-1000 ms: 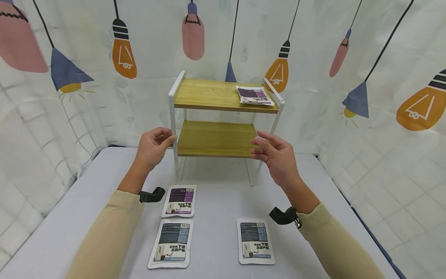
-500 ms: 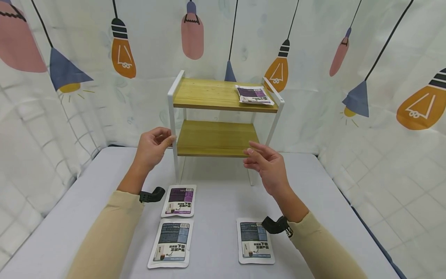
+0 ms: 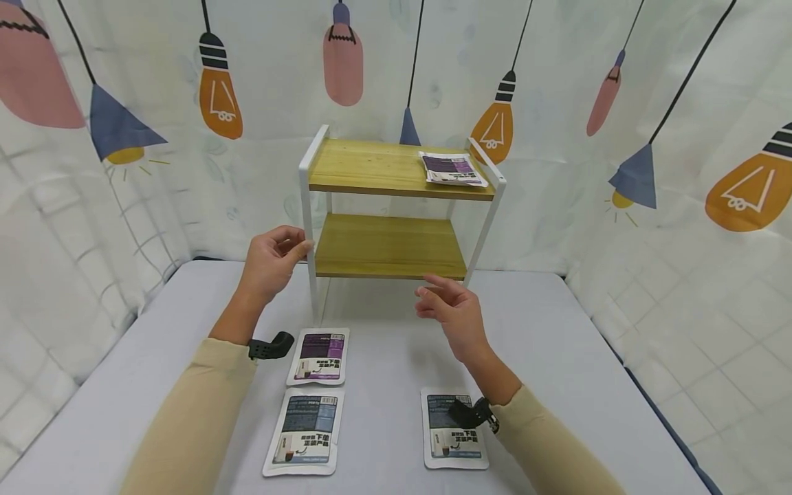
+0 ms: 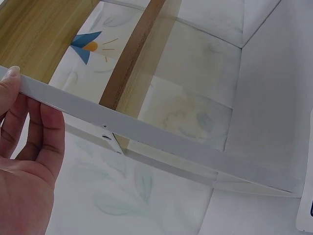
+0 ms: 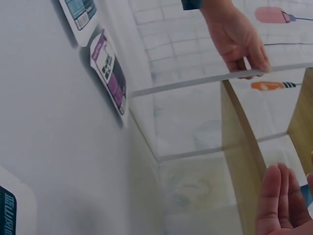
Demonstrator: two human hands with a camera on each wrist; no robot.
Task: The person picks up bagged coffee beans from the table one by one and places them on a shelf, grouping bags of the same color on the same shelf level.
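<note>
A small two-tier shelf rack point(image 3: 390, 244) with yellow wooden boards and a white frame stands on the table. My left hand point(image 3: 272, 261) pinches its left front leg point(image 3: 306, 206); in the left wrist view the thumb lies on the white bar point(image 4: 161, 129) with the fingers behind it. Nothing is in my right hand point(image 3: 454, 316), which hovers with loosely bent fingers below and in front of the lower board's right end. Under my right wrist lies a blue-labelled pouch point(image 3: 454, 450), partly covered by the black wrist camera point(image 3: 468, 414).
A small pile of purple-labelled pouches point(image 3: 454, 170) rests at the top board's right end. On the white-covered table point(image 3: 377, 392), a purple-labelled pouch point(image 3: 318, 357) lies left of centre, with another blue-labelled pouch point(image 3: 303, 433) nearer me. Patterned curtains point(image 3: 266, 172) surround the table.
My right hand has drawn back from the rack's right leg, moving down and left toward me. The left hand keeps its place on the left leg. Rack and pouches stay put.
</note>
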